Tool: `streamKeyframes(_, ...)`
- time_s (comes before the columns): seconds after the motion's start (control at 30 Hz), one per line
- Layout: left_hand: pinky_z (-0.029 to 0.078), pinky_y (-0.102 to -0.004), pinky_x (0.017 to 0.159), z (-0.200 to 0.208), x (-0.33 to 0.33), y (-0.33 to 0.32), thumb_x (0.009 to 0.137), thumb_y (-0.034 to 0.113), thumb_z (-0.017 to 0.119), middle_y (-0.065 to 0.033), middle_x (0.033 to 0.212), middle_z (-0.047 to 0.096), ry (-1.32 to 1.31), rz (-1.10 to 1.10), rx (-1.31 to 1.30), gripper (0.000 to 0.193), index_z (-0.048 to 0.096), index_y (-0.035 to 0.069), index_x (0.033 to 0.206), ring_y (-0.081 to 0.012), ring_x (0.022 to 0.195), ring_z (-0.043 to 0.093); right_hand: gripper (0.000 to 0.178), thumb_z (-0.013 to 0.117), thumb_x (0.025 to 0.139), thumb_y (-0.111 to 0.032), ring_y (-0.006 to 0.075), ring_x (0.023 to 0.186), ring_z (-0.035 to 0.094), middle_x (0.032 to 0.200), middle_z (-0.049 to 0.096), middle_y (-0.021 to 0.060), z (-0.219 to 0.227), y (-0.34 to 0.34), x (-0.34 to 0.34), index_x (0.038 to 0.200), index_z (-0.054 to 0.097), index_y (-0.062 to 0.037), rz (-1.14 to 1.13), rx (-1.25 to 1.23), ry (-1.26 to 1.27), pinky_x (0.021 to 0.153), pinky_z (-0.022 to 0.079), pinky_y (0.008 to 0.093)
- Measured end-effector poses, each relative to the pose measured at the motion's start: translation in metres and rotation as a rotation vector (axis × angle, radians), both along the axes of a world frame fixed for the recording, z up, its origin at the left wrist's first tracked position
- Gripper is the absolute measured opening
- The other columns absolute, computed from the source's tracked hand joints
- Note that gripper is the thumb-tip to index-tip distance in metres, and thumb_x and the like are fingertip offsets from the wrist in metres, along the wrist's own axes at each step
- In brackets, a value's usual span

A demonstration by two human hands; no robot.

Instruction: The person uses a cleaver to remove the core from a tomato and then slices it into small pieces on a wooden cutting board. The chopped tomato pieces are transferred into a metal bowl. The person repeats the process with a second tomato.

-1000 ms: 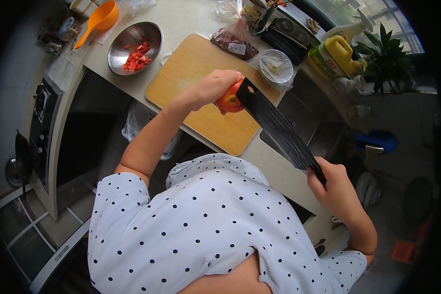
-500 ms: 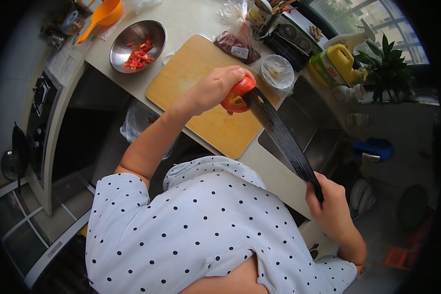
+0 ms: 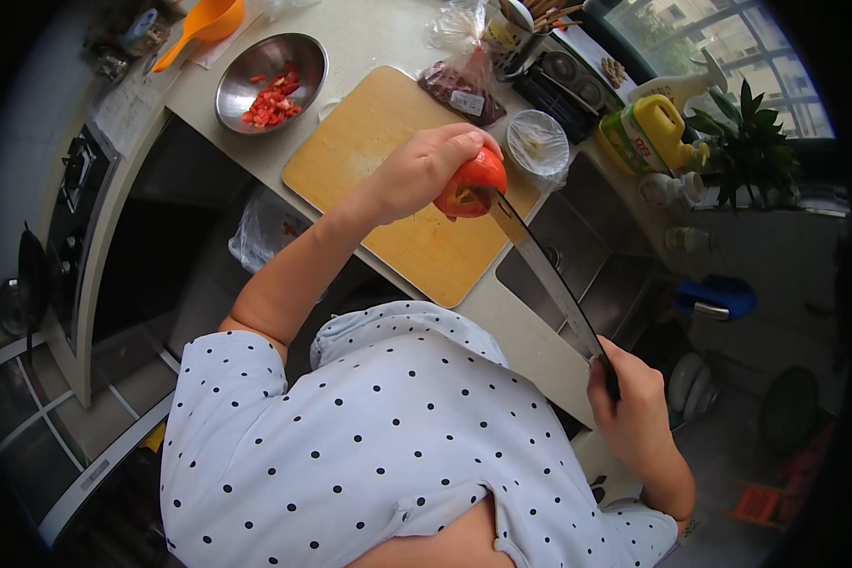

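My left hand is closed around a red tomato, holding it up over the right part of a wooden cutting board. A cut, hollowed patch shows on the tomato's near side. My right hand grips the handle of a long knife. The blade slants up and left from that hand, and its tip meets the tomato at the cut patch; how deep it goes is hidden. Left of the board, a steel bowl contains chopped tomato pieces.
Behind the board lies a bag of dark red food. A plastic-covered bowl stands at its right corner, beside the sink. Further right are a yellow jug and a plant. An orange ladle-like scoop sits far left.
The knife has turned about its length: its dark flat face showed before, now a narrower, lighter side does. The tomato has rolled slightly in my left hand.
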State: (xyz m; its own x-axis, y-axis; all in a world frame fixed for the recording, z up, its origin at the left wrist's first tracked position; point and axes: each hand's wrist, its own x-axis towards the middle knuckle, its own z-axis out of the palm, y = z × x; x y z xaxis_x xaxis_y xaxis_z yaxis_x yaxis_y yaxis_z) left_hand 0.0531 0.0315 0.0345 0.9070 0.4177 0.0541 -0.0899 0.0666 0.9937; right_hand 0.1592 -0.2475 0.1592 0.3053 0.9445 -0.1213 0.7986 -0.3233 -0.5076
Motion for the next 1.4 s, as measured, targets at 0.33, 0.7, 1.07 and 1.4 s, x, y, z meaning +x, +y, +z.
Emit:
streamKeyframes(0.33, 0.045, -0.0275, 0.081, 0.002, -0.003, 0.002, 0.096, 0.03, 0.036, -0.0089, 0.091, 0.06, 0.081, -0.126, 0.123, 0.037, 0.059, 0.001, 0.1, -0.0152, 0.084, 0.057, 0.033, 0.062, 0.074, 0.006, 0.0278, 0.055, 0.056, 0.066, 0.056, 0.014, 0.017, 0.008, 0.006, 0.106, 0.058, 0.0003, 0.041, -0.131, 0.015, 0.051, 0.044, 0.0334)
streamKeyframes(0.7, 0.045, -0.0275, 0.08, -0.015, 0.0, -0.004, 0.098, 0.028, 0.031, -0.0075, 0.09, 0.06, 0.145, 0.048, -0.107, 0.038, 0.058, 0.001, 0.098, -0.0135, 0.083, 0.056, 0.017, 0.058, 0.08, 0.0, 0.0235, 0.048, 0.051, 0.06, 0.054, 0.0149, 0.021, 0.029, 0.011, 0.097, 0.056, 0.0035, -0.255, -0.465, 0.368, 0.05, 0.041, 0.0307)
streamKeyframes(1.07, 0.049, -0.0267, 0.05, -0.02, 0.0, -0.005, 0.097, 0.027, 0.03, -0.0096, 0.081, 0.061, 0.275, 0.019, -0.26, 0.038, 0.058, 0.0, 0.098, -0.0158, 0.062, 0.06, 0.017, 0.051, 0.089, -0.011, 0.0066, 0.042, 0.044, 0.053, 0.048, 0.0004, 0.006, 0.037, 0.027, 0.075, 0.048, -0.0011, -0.452, -0.531, 0.83, 0.038, 0.036, 0.023)
streamKeyframes(1.4, 0.05, -0.0272, 0.053, -0.038, 0.005, -0.007, 0.098, 0.029, 0.029, -0.0091, 0.081, 0.061, 0.13, 0.131, -0.299, 0.04, 0.056, 0.001, 0.101, -0.016, 0.064, 0.06, 0.02, 0.051, 0.09, -0.01, 0.008, 0.038, 0.037, 0.052, 0.046, 0.0033, -0.007, 0.037, 0.038, 0.073, 0.043, -0.004, -0.608, -0.492, 1.18, 0.035, 0.03, 0.0242)
